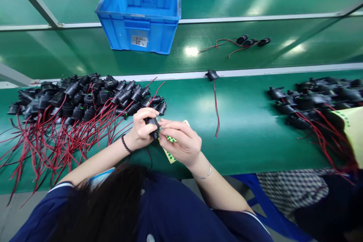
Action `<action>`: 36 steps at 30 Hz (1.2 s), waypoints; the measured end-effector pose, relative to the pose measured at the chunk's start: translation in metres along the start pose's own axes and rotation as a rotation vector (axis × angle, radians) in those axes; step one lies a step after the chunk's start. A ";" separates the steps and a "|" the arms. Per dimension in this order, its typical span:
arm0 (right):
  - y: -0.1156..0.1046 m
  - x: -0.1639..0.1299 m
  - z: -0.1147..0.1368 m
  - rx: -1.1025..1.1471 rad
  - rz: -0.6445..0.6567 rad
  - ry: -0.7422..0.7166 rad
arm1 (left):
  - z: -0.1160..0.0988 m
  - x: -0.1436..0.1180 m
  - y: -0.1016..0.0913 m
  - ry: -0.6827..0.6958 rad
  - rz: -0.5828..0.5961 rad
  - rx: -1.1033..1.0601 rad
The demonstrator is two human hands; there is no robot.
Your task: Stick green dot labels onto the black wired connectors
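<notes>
The left hand (141,130) gripped a black connector (153,125); the right hand (181,141), pinching a sticker sheet (170,147) just beside that grip, was judged mid-labelling; precise dot placement required.

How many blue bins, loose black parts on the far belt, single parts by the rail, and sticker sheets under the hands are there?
Blue bins: 2
Loose black parts on the far belt: 3
Single part by the rail: 1
Sticker sheet under the hands: 1
Total: 7
</notes>
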State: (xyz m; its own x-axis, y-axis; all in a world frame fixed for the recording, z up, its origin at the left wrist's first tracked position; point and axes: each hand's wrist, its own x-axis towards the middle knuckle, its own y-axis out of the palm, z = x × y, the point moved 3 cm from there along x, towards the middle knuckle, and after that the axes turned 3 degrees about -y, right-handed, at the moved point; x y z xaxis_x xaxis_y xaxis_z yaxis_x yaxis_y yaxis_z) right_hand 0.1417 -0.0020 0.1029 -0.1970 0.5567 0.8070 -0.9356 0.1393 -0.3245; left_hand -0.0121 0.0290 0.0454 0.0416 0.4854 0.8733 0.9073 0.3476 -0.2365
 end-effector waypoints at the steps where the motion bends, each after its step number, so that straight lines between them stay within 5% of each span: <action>1: 0.000 0.000 0.000 -0.002 0.000 -0.005 | 0.001 0.000 0.000 -0.010 0.000 0.016; 7: 0.001 0.000 -0.001 0.006 0.017 -0.060 | -0.001 0.002 -0.002 0.002 0.006 0.020; 17: 0.000 0.006 0.001 0.038 0.001 0.081 | -0.018 0.019 0.001 -0.108 -0.084 -0.217; 23: -0.005 0.003 -0.004 0.091 -0.001 0.137 | -0.015 0.022 -0.002 -0.477 -0.121 -0.280; 30: -0.011 0.012 -0.004 -0.047 0.024 0.069 | -0.010 0.025 -0.005 -1.001 -0.126 -0.786; 36: -0.022 0.015 -0.009 -0.084 -0.012 0.064 | -0.018 0.031 -0.012 -1.209 -0.160 -0.973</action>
State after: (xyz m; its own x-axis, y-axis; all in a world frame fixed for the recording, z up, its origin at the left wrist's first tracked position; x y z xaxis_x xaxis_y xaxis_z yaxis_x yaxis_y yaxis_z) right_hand 0.1623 0.0102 0.1177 -0.1644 0.6054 0.7787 -0.9093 0.2130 -0.3576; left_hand -0.0145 0.0253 0.0828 0.0063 0.9949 -0.1007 0.8008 0.0553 0.5963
